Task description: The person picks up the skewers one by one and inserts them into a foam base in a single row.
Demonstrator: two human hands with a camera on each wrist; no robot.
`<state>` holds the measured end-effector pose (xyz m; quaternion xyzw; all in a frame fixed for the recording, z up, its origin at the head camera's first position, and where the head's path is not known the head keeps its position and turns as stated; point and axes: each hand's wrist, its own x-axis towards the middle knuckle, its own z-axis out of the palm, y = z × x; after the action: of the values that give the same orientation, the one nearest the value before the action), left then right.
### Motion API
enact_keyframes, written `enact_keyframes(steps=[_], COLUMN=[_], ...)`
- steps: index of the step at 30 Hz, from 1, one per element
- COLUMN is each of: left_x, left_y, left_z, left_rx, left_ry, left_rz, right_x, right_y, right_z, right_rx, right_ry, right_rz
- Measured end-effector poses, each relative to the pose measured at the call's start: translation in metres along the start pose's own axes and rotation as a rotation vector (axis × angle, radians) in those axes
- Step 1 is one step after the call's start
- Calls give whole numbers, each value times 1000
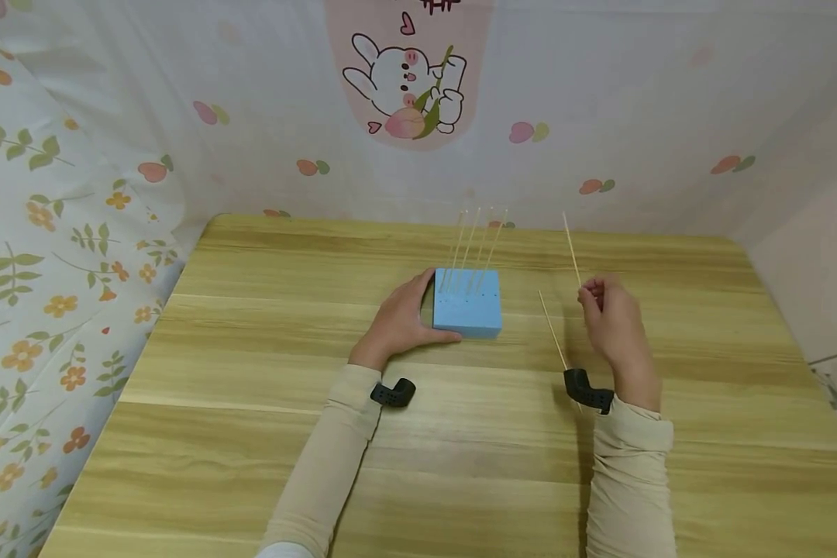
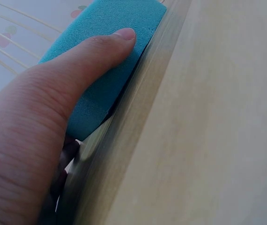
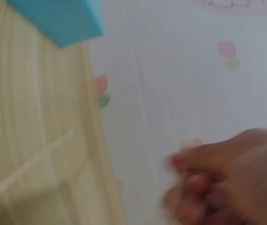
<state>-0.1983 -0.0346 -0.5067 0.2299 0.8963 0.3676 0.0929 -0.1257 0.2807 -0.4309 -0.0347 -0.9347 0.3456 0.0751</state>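
Beige sleeves [image 1: 631, 488] nearest the lens; blue block [image 1: 467, 314] on the table [image 1: 474, 480].
Head view: we see the left hand [image 1: 404, 318] gripping the block's left side, thumb [image 1: 441, 335] along its near face; thin sticks [image 1: 471, 237] stand in its top. Right of it, the right hand [image 1: 614, 322] pinches 1 stick [image 1: 572, 249], and a 2nd stick [image 1: 553, 330] lies near that hand. Left wrist: we note the thumb pressed against the block's side. Right wrist: fingers [image 3: 196, 185] curled and blurred; we cannot make out the pinched stick there.

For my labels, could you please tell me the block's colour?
The block is light blue, showing best in the head view.
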Motion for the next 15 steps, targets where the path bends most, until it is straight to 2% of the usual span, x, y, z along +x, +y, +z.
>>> enact_keyframes(steps=[3,5,9,12,15], left_x=[0,0,0,0,1], left_y=[-1,-2,-3,-3,-3], left_z=[1,1,4,4,5], left_rx=[4,6,-1,-5,-2], left_ry=[-1,-2,-4,-5,0], left_rz=[-4,-5,-4,2,6], right_x=[4,7,15,20,23], right_y=[-13,-23,-43,-62,-78], right_z=[6,12,24,33,38], right_rx=[111,162,276,413,449], right_ry=[213,293,349,375,381], right_rz=[-109,-173,-306,-360,-401])
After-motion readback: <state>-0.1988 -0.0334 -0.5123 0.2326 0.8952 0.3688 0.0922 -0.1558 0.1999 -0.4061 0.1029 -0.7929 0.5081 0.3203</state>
